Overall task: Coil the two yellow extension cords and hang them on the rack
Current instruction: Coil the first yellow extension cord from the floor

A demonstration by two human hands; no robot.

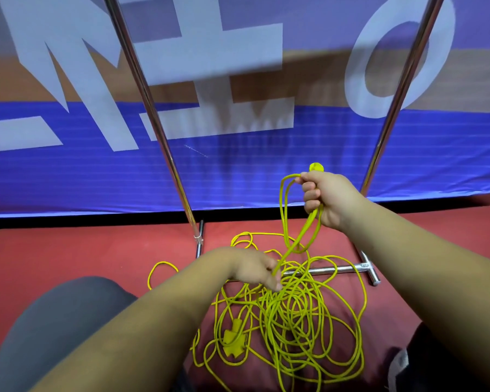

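Observation:
A tangled heap of yellow extension cord (292, 321) lies on the red floor between my arms. A yellow socket end (234, 339) rests in the heap at its left. My right hand (327, 198) is raised above the heap and grips a few loops of cord, with a yellow plug (316, 167) sticking out above the fist. One strand runs taut from that fist down to my left hand (259, 268), which pinches it just above the heap. The rack's two chrome uprights (150, 108) (402, 89) rise behind the cords.
The rack's chrome foot bar (348, 267) lies on the floor under the far side of the heap. A blue banner (238, 171) with large white letters hangs right behind the rack. My grey-clad knee (60, 321) is at the lower left.

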